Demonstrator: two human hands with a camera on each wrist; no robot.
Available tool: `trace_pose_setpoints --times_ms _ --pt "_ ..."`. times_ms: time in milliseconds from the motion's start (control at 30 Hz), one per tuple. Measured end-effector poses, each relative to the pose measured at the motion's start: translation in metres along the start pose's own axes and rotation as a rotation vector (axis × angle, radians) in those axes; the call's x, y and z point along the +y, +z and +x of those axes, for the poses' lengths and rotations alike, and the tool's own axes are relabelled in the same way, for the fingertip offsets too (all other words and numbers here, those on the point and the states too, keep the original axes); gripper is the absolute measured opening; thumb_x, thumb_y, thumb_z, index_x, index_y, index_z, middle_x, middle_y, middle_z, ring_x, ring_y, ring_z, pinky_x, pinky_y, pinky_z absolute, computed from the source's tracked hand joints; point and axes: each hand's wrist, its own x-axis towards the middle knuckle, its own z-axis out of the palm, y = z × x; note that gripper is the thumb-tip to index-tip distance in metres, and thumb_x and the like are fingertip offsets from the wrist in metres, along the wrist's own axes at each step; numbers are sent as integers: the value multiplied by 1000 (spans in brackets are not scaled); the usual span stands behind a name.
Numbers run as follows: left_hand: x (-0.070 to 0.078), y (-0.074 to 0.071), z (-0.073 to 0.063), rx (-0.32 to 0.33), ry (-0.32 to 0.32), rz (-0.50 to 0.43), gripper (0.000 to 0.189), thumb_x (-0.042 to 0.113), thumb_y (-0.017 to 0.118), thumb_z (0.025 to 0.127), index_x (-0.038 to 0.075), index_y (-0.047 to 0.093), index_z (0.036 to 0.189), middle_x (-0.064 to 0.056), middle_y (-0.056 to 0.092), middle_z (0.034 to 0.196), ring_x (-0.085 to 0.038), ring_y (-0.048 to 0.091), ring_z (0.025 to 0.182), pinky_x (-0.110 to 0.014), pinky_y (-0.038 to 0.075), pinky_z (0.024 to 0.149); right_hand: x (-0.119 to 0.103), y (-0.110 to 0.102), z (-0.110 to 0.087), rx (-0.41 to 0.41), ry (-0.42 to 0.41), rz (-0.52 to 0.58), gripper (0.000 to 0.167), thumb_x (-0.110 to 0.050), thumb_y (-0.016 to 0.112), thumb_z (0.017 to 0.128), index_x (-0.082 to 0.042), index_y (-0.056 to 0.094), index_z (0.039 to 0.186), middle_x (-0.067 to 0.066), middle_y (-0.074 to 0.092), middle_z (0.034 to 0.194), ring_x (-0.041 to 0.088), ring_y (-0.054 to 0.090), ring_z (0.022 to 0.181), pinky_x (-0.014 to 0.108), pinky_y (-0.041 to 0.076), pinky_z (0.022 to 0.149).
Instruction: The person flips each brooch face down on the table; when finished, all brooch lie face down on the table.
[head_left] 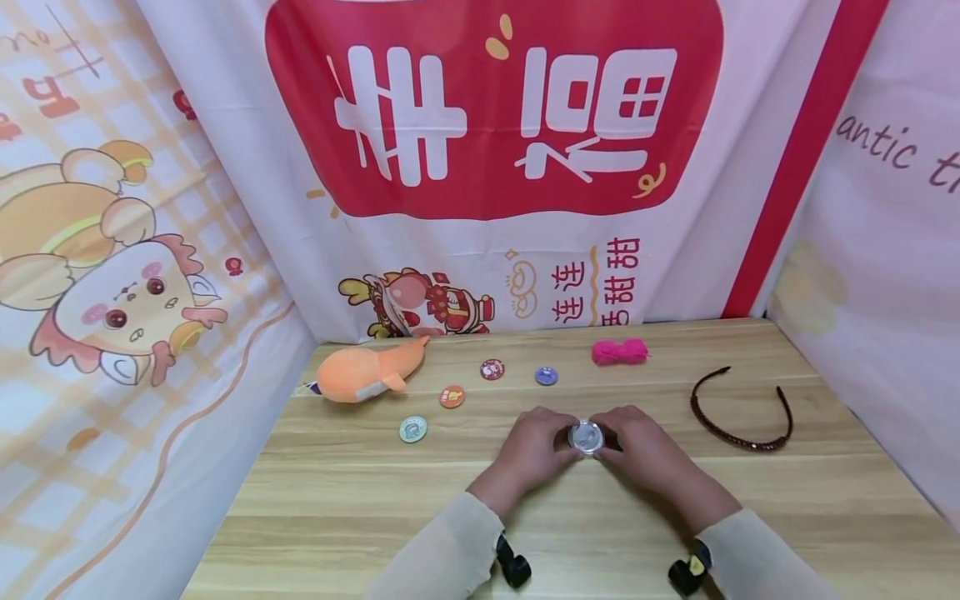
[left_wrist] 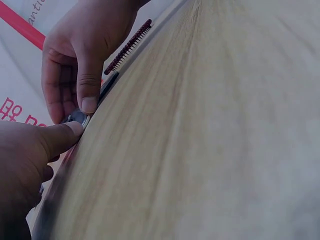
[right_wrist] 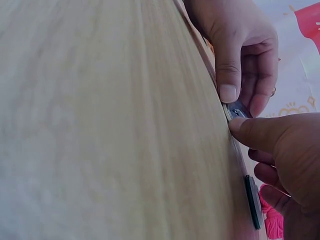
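Between my two hands, a round badge lies low at the table surface, its silvery face up. My left hand pinches its left edge with thumb and fingers. From the opposite side, my right hand pinches the right edge. Both thumbs meet the near rim of the badge in the right wrist view. The left wrist view has the same grip, with the badge partly hidden by the thumbs.
Beyond my hands lie a blue badge, a red badge, an orange badge and a pale green badge. An orange plush toy sits back left, a pink yarn bundle back right. A dark headband lies right.
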Motion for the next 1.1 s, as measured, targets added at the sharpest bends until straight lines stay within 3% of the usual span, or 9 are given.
trace_pose_setpoints --times_ms 367,1100 --pt "-1 -3 -1 -45 15 4 42 41 85 96 26 78 135 11 79 120 -8 67 114 -29 54 106 5 -1 -1 -56 14 12 43 -25 84 98 -16 75 139 5 74 134 31 66 131 58 54 114" --pt "-1 -2 -1 -71 22 15 40 40 83 98 26 77 135 11 78 121 -7 67 115 -27 54 106 11 -3 -1 -72 -71 -36 42 -29 82 100 -13 75 138 7 75 134 33 67 132 60 53 114"
